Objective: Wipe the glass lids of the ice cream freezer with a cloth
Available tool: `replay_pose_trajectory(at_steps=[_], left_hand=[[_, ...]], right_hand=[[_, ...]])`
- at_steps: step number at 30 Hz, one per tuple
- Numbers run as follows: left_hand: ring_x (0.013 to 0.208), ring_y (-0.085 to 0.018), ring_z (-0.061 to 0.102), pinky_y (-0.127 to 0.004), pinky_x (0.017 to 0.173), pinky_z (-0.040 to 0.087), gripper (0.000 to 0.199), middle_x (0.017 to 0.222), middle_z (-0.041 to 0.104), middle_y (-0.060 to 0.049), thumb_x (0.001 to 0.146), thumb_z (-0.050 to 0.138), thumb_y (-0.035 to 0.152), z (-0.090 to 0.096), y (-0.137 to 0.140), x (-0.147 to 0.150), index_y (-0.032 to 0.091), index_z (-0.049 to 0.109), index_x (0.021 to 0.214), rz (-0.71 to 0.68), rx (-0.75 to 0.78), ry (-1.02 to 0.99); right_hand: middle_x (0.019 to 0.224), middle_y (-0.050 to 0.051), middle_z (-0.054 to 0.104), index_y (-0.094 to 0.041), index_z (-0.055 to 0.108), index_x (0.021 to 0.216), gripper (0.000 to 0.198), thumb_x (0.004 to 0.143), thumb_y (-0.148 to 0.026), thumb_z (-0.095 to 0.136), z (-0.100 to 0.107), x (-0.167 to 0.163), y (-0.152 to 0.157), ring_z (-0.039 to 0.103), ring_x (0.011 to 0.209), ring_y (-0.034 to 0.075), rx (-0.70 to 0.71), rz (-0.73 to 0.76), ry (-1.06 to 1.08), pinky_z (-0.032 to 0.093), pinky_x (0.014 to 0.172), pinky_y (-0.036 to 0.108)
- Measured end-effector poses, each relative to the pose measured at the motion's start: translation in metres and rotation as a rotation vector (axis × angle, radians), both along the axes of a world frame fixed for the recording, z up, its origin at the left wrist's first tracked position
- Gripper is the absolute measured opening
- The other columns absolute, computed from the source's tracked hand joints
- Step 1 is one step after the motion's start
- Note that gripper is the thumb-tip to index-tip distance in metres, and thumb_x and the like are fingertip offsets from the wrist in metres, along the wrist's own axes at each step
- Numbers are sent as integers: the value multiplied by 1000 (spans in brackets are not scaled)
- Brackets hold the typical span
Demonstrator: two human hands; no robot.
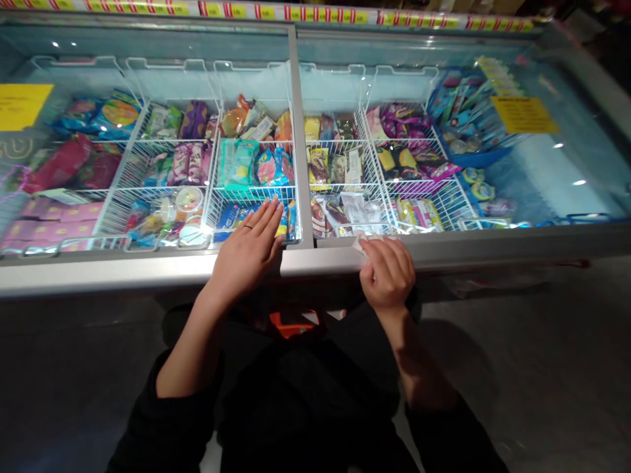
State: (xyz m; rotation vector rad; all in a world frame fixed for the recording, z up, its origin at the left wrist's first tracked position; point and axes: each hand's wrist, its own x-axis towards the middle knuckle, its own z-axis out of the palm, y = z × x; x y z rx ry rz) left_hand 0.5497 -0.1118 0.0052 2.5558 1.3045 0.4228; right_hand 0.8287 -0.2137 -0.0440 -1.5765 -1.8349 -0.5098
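Observation:
A long chest freezer with a grey front rim (148, 268) and glass lids stretches across the view. My left hand (251, 249) lies flat with fingers outstretched over the rim and the lower edge of the left glass lid (256, 46); a thin ring is on one finger. Further right, my right hand (389, 269) is closed around a crumpled white tissue (361, 243) and rests on the front rim. Beneath the glass, wire baskets (211, 197) hold packaged ice creams, among them a teal packet (239, 163) and a yellow packet (319, 167).
A metal divider (298, 131) separates the two lids. Yellow paper signs (525, 115) are on the glass at both sides. Price labels (325, 14) run along the back edge. Below the front rim, something orange (293, 323) shows near my dark-clothed lap. Dark floor (552, 368) lies to the right.

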Motion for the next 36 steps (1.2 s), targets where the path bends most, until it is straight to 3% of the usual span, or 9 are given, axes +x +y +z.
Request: replay_pose_trajectory(at_steps=[4,12,20,26,28,32,36], left_hand=[[165,-26,27,-48,137,24,61,177,32,-9,111,37,31,2,-1,1,20,32,172,11,-11,10],[165,-26,28,-49,136,27,62,177,33,-9,112,35,32,9,-3,-2,19,32,172,3,-47,28],[165,-27,27,-50,138,24,64,177,31,-8,110,40,27,14,-5,0,19,29,173,0,-74,24],[165,-26,28,-49,137,26,63,177,33,-7,111,39,28,7,-5,0,21,28,173,-2,-22,9],[165,-26,29,-49,137,27,63,176,33,-7,111,39,28,5,-5,0,21,29,173,-8,-12,-9],[164,-27,30,-50,136,28,62,175,36,-8,111,38,28,3,-3,0,19,33,172,-24,-6,-49],[164,-28,31,-51,136,28,60,175,35,-11,111,34,30,0,-1,2,16,37,170,-18,4,-51]], right_hand=[[103,12,82,-23,79,109,35,103,-22,45,7,10,6,76,104,28,-12,0,88,56,102,45],[95,10,81,-24,77,99,34,104,-24,43,14,-13,8,75,98,27,-8,-100,169,54,98,44],[95,8,81,-25,75,99,32,104,-22,43,19,-13,5,76,97,25,-66,-122,158,54,97,42],[96,9,81,-24,75,100,29,104,-19,46,14,-18,6,76,97,27,30,-114,145,56,96,44],[99,10,82,-23,77,105,31,103,-17,46,16,-34,7,77,101,27,14,-75,140,57,99,44],[125,10,81,-19,75,129,38,103,-17,47,24,-66,12,73,124,26,-151,148,39,54,114,45],[141,11,75,-19,71,141,43,105,-18,49,31,-46,16,66,137,28,-267,124,14,50,122,48]])
